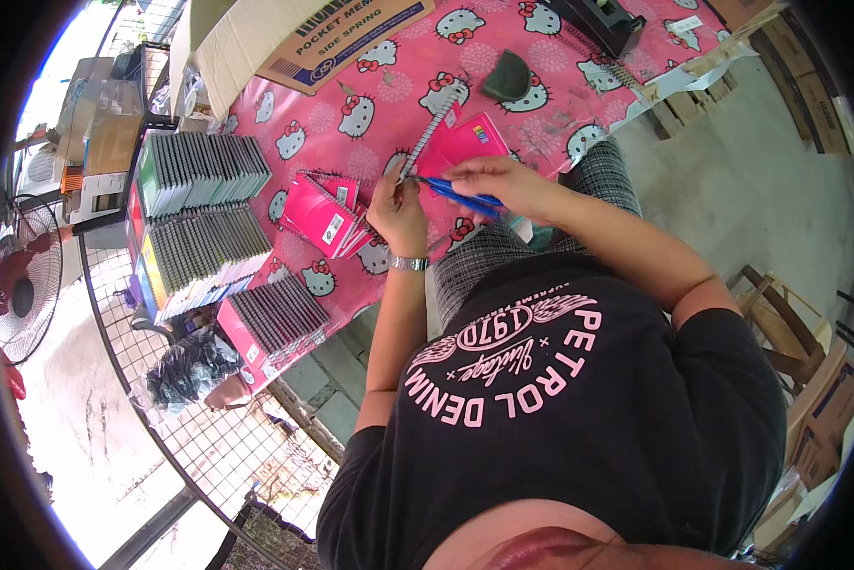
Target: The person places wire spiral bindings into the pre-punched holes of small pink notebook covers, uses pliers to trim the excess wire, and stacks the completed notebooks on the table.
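My left hand (398, 214) is closed on the near end of a spiral coil (431, 138) that runs along the edge of a pink notebook (470, 141). My right hand (503, 183) grips blue-handled pliers (460, 193). Their jaws reach the coil end beside my left fingertips; my fingers partly hide the exact contact. Left of my left hand, several pink spiral notebooks (327, 214) lie in a loose, overlapping pile. Beyond the notebook in my hands sits a dark green, half-round object (508, 78), its kind unclear.
A pink patterned cloth (389, 71) covers the table. Stacked spiral notebooks (203, 171) line its left side, with pink ones (275, 318) nearer. An open cardboard box (322, 43) stands at the back, a black device (603, 24) at back right. A fan (28, 275) is far left.
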Demonstrator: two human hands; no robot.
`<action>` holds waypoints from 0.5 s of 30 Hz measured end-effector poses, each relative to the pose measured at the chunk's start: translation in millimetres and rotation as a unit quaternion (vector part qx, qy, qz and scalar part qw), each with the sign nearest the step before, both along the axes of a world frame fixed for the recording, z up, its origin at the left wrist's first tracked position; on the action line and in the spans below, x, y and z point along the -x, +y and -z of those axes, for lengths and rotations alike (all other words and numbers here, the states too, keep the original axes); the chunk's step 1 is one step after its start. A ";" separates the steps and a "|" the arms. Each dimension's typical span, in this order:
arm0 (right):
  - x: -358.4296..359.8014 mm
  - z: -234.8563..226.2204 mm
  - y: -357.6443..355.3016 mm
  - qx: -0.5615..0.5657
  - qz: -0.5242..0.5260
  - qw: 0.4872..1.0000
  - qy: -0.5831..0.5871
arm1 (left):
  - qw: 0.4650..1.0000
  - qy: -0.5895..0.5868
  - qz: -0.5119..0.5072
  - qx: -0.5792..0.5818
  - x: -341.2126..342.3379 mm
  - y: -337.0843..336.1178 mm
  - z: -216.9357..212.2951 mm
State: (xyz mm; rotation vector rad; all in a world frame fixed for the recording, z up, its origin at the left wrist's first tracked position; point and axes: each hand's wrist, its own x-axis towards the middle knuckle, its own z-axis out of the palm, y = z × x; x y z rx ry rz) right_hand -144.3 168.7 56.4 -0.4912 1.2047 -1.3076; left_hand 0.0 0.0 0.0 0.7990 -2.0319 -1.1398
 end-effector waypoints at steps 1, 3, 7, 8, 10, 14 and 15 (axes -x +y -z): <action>3.5 -2.3 4.0 0.029 0.014 0.990 0.138 | 0.998 0.030 -0.037 -0.038 -1.2 -0.6 -15.7; 24.3 0.7 50.2 0.006 0.029 0.912 0.410 | 0.971 0.140 -0.130 -0.145 -7.9 35.4 -18.1; 74.7 29.5 69.8 -0.056 0.139 0.728 0.669 | 0.943 0.211 -0.234 -0.109 -60.9 -26.0 -77.4; 88.0 40.7 80.2 -0.085 0.118 0.723 0.675 | 0.951 0.165 -0.243 -0.100 -80.3 -34.3 -69.3; 108.0 53.1 80.0 -0.109 0.117 0.681 0.715 | 0.960 0.033 -0.275 -0.028 -102.9 -41.5 -53.8; 161.8 59.5 57.8 -0.104 0.188 0.585 0.782 | 0.894 -0.168 -0.336 0.245 -102.9 -41.9 -45.0; 175.5 61.9 52.0 -0.119 0.195 0.557 0.798 | 0.865 -0.179 -0.345 0.316 -92.8 -39.4 -48.4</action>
